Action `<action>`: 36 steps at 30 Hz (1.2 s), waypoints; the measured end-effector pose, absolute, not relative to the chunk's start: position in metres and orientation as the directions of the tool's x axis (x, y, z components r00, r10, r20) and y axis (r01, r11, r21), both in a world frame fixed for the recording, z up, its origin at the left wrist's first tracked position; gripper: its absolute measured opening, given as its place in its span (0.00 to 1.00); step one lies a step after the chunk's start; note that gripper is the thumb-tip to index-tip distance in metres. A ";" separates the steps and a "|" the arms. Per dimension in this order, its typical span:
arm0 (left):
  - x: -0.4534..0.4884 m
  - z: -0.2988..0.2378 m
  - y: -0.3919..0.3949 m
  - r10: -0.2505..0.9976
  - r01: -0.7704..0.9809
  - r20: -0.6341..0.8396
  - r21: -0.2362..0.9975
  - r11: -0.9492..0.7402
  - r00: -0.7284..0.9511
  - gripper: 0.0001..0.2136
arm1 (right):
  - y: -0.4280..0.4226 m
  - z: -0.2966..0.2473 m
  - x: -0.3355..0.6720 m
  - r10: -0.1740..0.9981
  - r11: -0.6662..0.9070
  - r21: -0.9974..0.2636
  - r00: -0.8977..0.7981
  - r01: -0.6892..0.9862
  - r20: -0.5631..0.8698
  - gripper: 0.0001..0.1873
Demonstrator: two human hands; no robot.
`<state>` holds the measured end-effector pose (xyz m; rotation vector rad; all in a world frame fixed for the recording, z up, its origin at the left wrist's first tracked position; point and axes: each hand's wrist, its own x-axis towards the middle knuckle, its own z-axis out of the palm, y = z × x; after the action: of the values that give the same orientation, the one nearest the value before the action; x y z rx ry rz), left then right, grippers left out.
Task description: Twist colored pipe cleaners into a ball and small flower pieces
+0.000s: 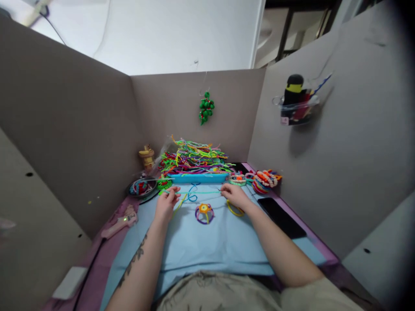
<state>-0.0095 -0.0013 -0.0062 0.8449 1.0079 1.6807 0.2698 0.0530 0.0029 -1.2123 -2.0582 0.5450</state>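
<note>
My left hand (167,202) and my right hand (234,196) each pinch one end of a thin teal pipe cleaner (199,192), which stretches straight between them above a light blue cloth (207,242). Both hands have the fingers closed. Under the stretched strand lies a blue looped pipe cleaner (192,195). Nearer to me on the cloth sits a small purple, yellow and orange pipe-cleaner figure (204,212). A yellow ring (234,211) lies just below my right hand.
A blue tray (198,177) piled with several coloured pipe cleaners stands behind the hands. A metal bowl (142,187) and a pink tool (119,224) are at the left, finished figures (263,179) and a black phone (281,217) at the right. Grey partition walls enclose the desk.
</note>
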 end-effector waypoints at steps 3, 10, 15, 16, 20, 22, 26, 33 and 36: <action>-0.008 -0.007 -0.001 0.945 -0.316 0.082 0.930 -0.186 -0.315 0.15 | 0.056 0.000 0.282 0.875 0.479 -0.571 -0.309 0.667 0.374 0.08; -0.008 -0.006 -0.001 0.942 -0.285 0.067 0.944 -0.166 -0.328 0.17 | 0.063 -0.005 0.292 0.864 0.479 -0.495 -0.291 0.725 0.411 0.09; -0.008 -0.012 0.002 0.905 0.028 0.190 0.981 -0.194 -0.380 0.15 | 0.067 -0.007 0.295 0.816 0.530 -0.425 -0.306 0.734 0.490 0.08; -0.008 -0.013 0.003 0.888 0.065 0.211 0.977 -0.203 -0.409 0.14 | 0.068 -0.008 0.296 0.802 0.543 -0.400 -0.315 0.738 0.507 0.08; -0.007 -0.016 0.009 0.867 0.048 0.216 0.975 -0.218 -0.450 0.13 | 0.071 -0.008 0.301 0.780 0.524 -0.301 -0.308 0.796 0.545 0.07; -0.003 -0.016 0.009 0.894 0.071 0.217 0.976 -0.205 -0.392 0.13 | 0.074 -0.007 0.304 0.792 0.471 -0.266 -0.270 0.841 0.547 0.07; 0.018 -0.016 0.002 0.946 0.061 0.198 0.980 -0.189 -0.258 0.15 | 0.068 -0.002 0.298 0.780 0.415 -0.256 -0.197 0.873 0.594 0.10; 0.059 0.001 -0.018 0.957 0.000 0.238 0.971 -0.241 -0.165 0.16 | 0.017 0.018 0.242 0.524 0.830 -0.379 -0.340 0.408 0.781 0.20; 0.068 0.013 -0.018 0.931 0.132 0.348 0.934 -0.333 -0.109 0.14 | 0.007 0.023 0.227 0.677 0.730 -0.666 -0.291 0.153 0.676 0.17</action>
<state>0.0675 -0.0181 0.0134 1.4880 1.2064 1.5126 0.2265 0.0070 0.0229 -0.6482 -1.8252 0.5909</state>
